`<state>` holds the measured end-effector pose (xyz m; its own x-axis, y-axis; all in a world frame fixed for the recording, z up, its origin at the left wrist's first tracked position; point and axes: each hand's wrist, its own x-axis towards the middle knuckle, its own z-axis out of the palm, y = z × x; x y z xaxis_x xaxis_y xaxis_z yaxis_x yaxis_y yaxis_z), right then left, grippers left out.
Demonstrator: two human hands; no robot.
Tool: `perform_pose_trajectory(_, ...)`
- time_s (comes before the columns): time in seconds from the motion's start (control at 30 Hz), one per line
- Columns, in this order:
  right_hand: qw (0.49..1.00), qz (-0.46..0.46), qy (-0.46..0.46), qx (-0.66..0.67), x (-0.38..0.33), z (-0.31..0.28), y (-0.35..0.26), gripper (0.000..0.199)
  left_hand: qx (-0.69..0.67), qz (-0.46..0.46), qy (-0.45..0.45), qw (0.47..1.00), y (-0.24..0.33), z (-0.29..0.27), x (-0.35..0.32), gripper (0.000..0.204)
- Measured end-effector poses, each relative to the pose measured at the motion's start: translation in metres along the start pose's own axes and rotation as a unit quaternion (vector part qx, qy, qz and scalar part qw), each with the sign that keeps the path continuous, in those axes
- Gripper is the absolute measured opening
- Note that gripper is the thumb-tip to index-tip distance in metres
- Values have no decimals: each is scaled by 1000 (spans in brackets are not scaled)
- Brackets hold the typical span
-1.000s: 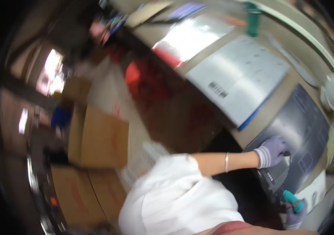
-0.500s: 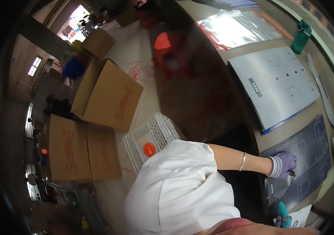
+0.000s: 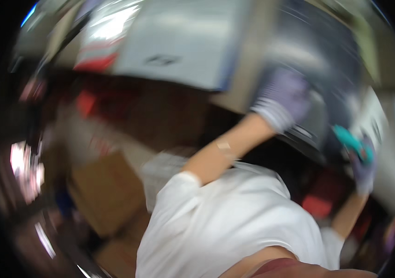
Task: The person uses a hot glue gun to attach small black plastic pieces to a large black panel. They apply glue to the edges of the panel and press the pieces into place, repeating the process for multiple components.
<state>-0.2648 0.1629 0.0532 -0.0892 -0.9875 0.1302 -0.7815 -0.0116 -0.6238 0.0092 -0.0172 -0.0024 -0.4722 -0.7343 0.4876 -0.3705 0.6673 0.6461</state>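
My left hand [image 3: 286,98], in a purple glove with a pale striped cuff, rests over a dark grey printed sheet [image 3: 306,46] on the table. Motion smears its fingers, so whether they pinch anything is hidden. On the right, my gloved right hand [image 3: 364,169] is closed round a teal hand tool [image 3: 354,142], whose exact kind is too blurred to make out. The tool's front end points toward the dark sheet. A white sheet with dark marks [image 3: 371,118] lies beside the tool.
Left of the dark sheet lies a stack of light grey printed sheets [image 3: 183,37]; past it is a glossy clear plastic packet [image 3: 107,34] with red edging. Cardboard boxes [image 3: 107,192], a pale plastic crate [image 3: 160,173] and a red stool [image 3: 88,103] stand below the table's level.
The whole view has swung round and blurred, bringing the table across the top. My right hand and its teal tool show more fully. My left hand remains over the dark sheet.
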Motion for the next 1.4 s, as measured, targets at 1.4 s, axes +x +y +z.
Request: perform_pose_trajectory(1.4,964,2,-221,-145,15,-29,-46,52,-70,-33,-49,996,3,1,-9,9)
